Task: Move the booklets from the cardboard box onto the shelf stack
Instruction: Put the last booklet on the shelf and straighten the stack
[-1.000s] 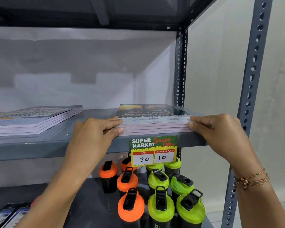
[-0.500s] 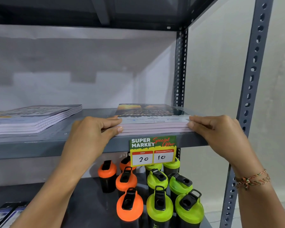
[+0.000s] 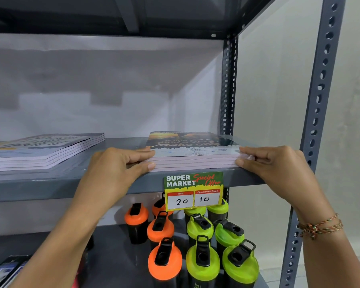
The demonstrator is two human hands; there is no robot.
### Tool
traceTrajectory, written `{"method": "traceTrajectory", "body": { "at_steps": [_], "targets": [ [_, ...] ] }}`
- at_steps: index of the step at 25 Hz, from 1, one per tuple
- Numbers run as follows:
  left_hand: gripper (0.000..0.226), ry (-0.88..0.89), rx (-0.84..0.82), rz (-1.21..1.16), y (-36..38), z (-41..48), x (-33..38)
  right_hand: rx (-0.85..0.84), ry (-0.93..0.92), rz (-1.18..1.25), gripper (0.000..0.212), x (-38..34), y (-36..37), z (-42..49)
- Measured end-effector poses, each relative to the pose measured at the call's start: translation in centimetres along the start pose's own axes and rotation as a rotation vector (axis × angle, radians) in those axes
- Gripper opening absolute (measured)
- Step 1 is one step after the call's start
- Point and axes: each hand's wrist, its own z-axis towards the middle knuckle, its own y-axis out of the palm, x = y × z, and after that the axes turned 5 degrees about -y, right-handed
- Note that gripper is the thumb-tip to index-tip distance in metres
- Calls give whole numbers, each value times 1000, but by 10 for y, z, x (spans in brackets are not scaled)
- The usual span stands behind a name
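A stack of booklets point(image 3: 193, 154) with dark orange-and-white covers and pink page edges lies on the grey metal shelf point(image 3: 50, 183), at its right end near the front edge. My left hand point(image 3: 116, 169) grips the stack's left front corner, fingers on top and thumb against the page edges. My right hand point(image 3: 274, 165) holds the right front corner the same way. A second booklet stack point(image 3: 48, 148) rests on the same shelf further left. The cardboard box is out of view.
A supermarket price tag point(image 3: 193, 190) reading 20 and 10 hangs from the shelf edge under the stack. Orange and green shaker bottles point(image 3: 197, 246) crowd the shelf below. Perforated grey uprights point(image 3: 318, 100) frame the right side. Flat dark packs point(image 3: 4, 269) lie bottom left.
Both hands stay on the stack's front corners. The stack has barely shifted; the view has only drifted slightly.
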Motion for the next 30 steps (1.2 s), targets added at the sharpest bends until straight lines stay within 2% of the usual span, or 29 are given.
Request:
{"method": "traceTrajectory", "body": {
  "at_steps": [3, 13, 16, 18, 19, 21, 23, 30],
  "targets": [
    [34, 18, -84, 15, -4, 2, -2, -11, 20, 24, 36, 1, 0, 0],
    [32, -60, -163, -11, -12, 15, -1, -11, -3, -34, 39, -5, -2, -1],
    [48, 29, -109, 116, -9, 7, 7, -14, -212, -202, 48, -20, 8, -4],
    [58, 157, -135, 243, 1, 5, 20, -89, -405, -241, 46, -31, 21, -3],
    [58, 219, -173, 304, 6, 6, 26, -135, -443, -251, 42, -34, 28, -2],
    [50, 282, -231, 384, 16, 10, 33, -176, -468, -264, 35, -36, 36, -1],
    [44, 273, -234, 389, 20, 15, 31, -147, -478, -228, 33, -35, 37, 1],
    [42, 226, -263, 346, 25, 22, 25, -147, -442, -182, 27, -37, 40, 13]
  ]
}}
